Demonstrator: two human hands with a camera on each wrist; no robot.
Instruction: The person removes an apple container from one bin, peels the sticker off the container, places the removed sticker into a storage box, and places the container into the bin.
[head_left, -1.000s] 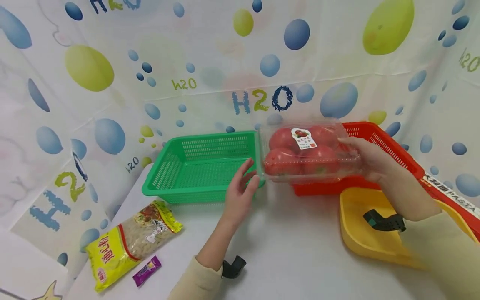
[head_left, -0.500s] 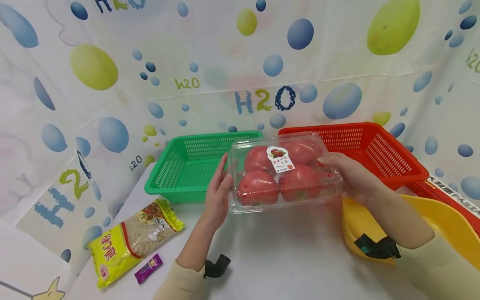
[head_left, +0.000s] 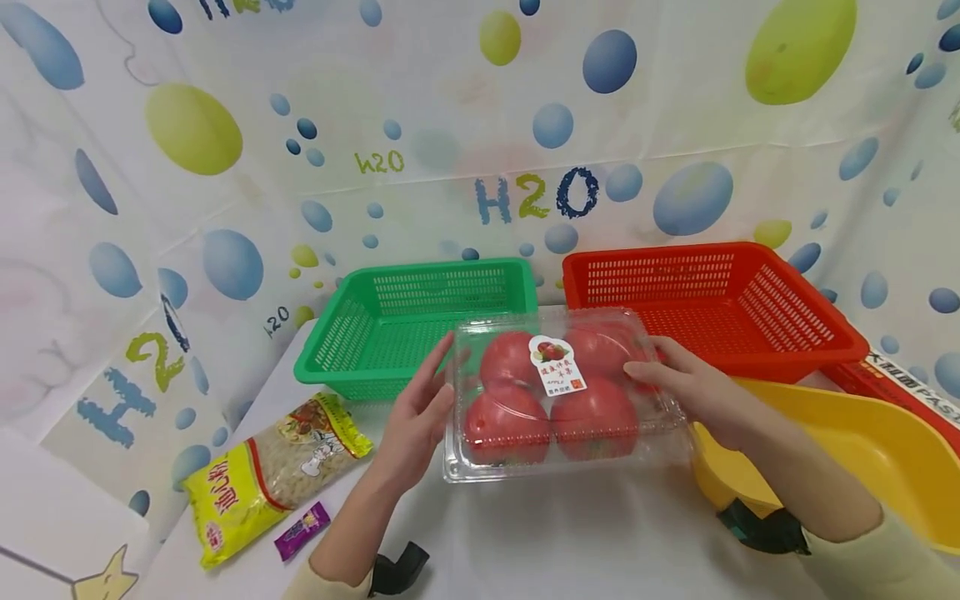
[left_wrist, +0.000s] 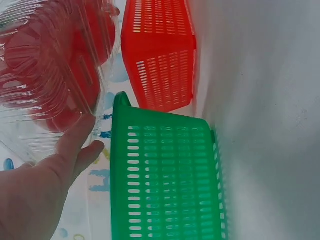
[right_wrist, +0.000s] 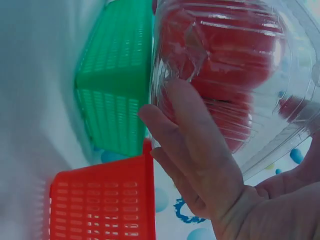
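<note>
A clear plastic box of red fruit (head_left: 513, 421), with a white label on its lid, is held above the white table in the head view. My right hand (head_left: 697, 387) grips its right end, thumb over the lid and fingers underneath. In the right wrist view, those fingers (right_wrist: 192, 135) lie along the box's underside. At the left end is my left hand (head_left: 412, 425), its fingers extended and thumb beside the box wall. The left wrist view shows the left fingers (left_wrist: 75, 137) straight, at the edge of the box (left_wrist: 50, 65).
Behind the box stand a green basket (head_left: 318, 375) and a red basket (head_left: 847, 343). A yellow tub (head_left: 862, 433) is at right, near a red pasta box (head_left: 911, 383). A yellow bag of dry noodles (head_left: 273, 475) and a small purple packet (head_left: 302, 531) lie at left.
My right hand has brought the fruit box left, nearer and lower, from in front of the red basket. My left hand has moved left and down to the box's left end.
</note>
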